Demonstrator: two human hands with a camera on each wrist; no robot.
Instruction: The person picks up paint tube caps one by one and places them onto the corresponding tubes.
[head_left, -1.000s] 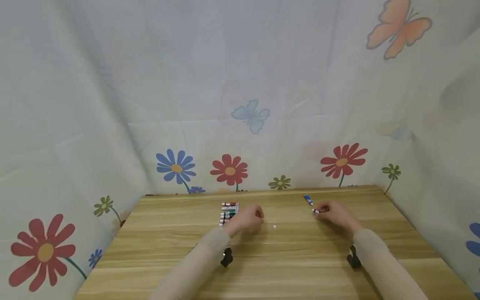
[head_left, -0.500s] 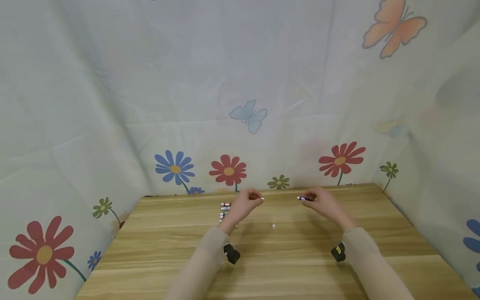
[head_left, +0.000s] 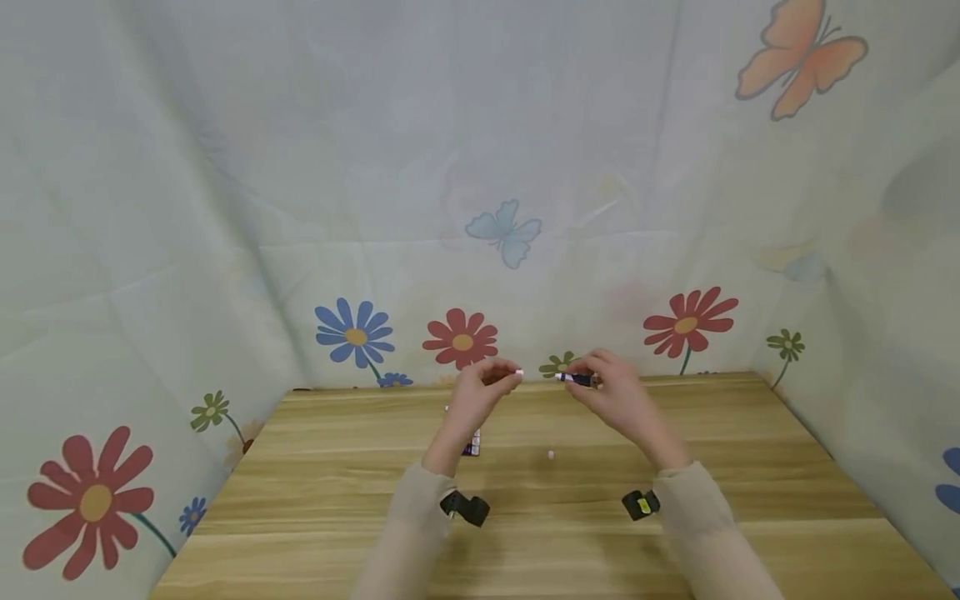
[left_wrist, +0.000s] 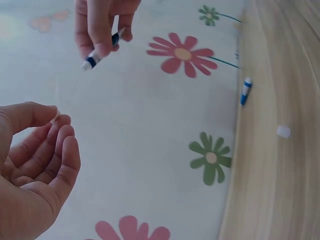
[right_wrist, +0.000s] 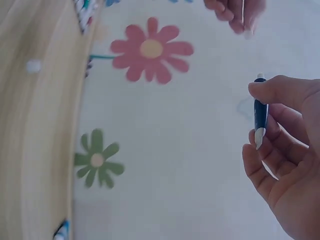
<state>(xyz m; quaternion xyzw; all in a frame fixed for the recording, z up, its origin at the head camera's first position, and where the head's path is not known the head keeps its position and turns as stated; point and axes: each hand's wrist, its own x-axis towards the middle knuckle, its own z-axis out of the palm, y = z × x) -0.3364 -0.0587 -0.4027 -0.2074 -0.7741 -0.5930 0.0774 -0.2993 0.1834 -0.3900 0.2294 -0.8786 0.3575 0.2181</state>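
Observation:
Raised above the far part of the table, my left hand (head_left: 476,396) pinches a small white cap (head_left: 520,374) between thumb and fingertips. Facing it across a short gap, my right hand (head_left: 618,404) grips a dark blue paint tube (right_wrist: 260,114) with thumb and fingers. The tube's white neck end points toward the left hand. Cap and tube are apart. A second white cap (head_left: 551,455) lies on the table below the hands. In the left wrist view, a blue paint tube (left_wrist: 246,91) lies near the table's back edge; the right hand hides it in the head view.
A row of paint tubes (head_left: 472,444) lies on the wooden table (head_left: 322,492), mostly hidden behind the left wrist. Behind the table's back edge hangs a cloth (head_left: 390,275) printed with flowers and butterflies. Black cameras (head_left: 465,508) are strapped to both wrists.
Both hands have risen from the table and come closer together. The right hand has lifted the dark blue paint tube and brought it left, its neck end facing the left hand's cap.

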